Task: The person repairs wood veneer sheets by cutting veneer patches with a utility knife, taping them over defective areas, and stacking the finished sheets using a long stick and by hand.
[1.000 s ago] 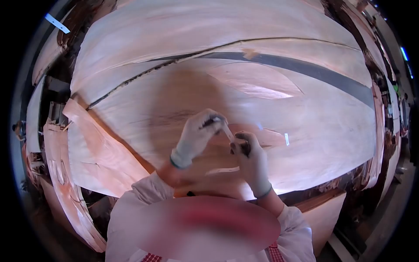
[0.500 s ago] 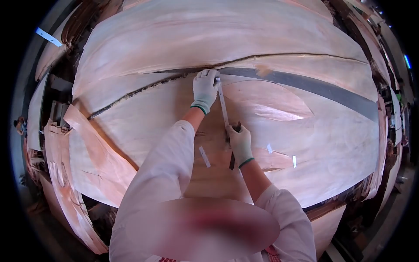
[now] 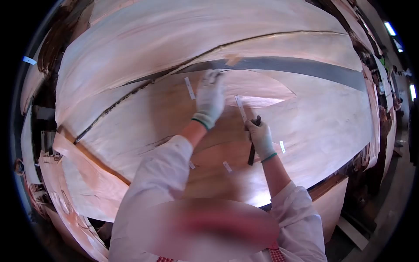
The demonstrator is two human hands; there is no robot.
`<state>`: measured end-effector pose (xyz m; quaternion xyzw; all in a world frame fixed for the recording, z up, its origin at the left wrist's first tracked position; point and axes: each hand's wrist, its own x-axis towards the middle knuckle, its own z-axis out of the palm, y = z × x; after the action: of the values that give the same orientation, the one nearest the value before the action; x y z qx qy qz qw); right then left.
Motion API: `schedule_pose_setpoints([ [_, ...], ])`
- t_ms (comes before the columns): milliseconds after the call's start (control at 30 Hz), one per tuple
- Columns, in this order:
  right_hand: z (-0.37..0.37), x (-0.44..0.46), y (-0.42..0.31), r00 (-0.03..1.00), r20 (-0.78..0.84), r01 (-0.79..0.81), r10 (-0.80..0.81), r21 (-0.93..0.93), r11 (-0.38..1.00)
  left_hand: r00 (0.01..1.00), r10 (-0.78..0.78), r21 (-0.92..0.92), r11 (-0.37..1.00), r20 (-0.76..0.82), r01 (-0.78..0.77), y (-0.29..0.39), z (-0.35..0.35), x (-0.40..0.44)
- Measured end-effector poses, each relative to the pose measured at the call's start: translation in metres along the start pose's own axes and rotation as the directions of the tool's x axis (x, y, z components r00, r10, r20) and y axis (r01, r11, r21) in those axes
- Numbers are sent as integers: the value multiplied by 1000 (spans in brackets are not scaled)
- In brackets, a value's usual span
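My left hand (image 3: 210,100), in a white glove with a green cuff, reaches over the pale wood veneer sheet (image 3: 323,118). Its fingers look stretched out, though motion smears them, and nothing shows in them. Just left of it a short white tape strip (image 3: 190,88) lies on the veneer. Gloved alike, my right hand (image 3: 262,139) is closed around a dark, narrow, knife-like tool (image 3: 252,153). Another white tape strip (image 3: 240,107) runs up and left from its fingertips. A pinkish leaf-shaped veneer piece (image 3: 262,85) lies between the hands and a dark grey gap.
The dark grey gap (image 3: 301,68) curves across the sheet. A ragged dark-edged split (image 3: 114,105) crosses the veneer at the left. Small white tape pieces (image 3: 227,166) lie close to me. A torn veneer flap (image 3: 94,168) rises at the left. Stacked veneer edges (image 3: 379,131) stand right.
My view has shifted. My left hand has let go of the tape strip's far end. My right hand has moved right with the dark tool and a tape strip. A strip now lies left of my left hand.
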<state>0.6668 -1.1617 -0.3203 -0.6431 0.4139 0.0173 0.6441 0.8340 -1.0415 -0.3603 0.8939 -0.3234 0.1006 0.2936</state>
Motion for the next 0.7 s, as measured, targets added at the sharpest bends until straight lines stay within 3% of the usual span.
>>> schedule_pose_setpoints([
  [33,0,-2,7,999,-26,-23,25,60,998,999,47,-137,989,5,-46,18,15,7],
  [100,2,7,27,992,-24,125,-122,178,976,993,116,19,993,20,-116,52,47,10],
  [133,2,11,25,992,-43,121,-119,44,992,982,127,65,988,139,-137,61,56,8],
  [167,-1,16,24,992,-62,107,-113,-88,990,984,127,55,989,124,-134,64,62,3],
  [200,-16,26,28,937,-18,313,-350,-404,860,986,125,46,990,111,-131,64,65,-2],
  [233,-39,43,35,834,91,461,-544,-657,596,986,135,37,990,97,-139,60,67,-1],
  [300,-83,65,21,931,132,336,-341,-676,656,977,130,73,987,167,-144,61,66,-1],
  [333,-92,60,-21,976,34,194,-216,-588,785,974,118,111,984,194,-142,62,66,-2],
  [367,-109,80,-21,950,-17,269,-312,-466,843,971,106,152,978,216,-141,65,68,1],
  [400,-112,84,-46,961,-17,256,-277,-333,908,956,31,215,972,291,-97,71,71,4],
  [433,-112,97,-60,976,-46,189,-215,-322,928,953,53,184,976,297,-112,77,69,15],
  [500,-109,142,-67,936,-20,319,-352,-382,867,947,95,122,983,306,-138,88,68,36],
  [533,-107,166,-65,919,-8,330,-394,-527,783,957,201,71,973,210,-220,91,78,47],
  [600,-102,206,-57,888,27,313,-458,-766,561,900,309,-102,951,307,-292,91,100,71],
  [633,-98,200,-65,913,-44,217,-406,-792,571,860,369,-193,928,354,-319,92,112,76],
  [700,-99,183,-70,941,-193,2,-279,-820,573,884,348,-90,937,311,-337,94,127,70],
])
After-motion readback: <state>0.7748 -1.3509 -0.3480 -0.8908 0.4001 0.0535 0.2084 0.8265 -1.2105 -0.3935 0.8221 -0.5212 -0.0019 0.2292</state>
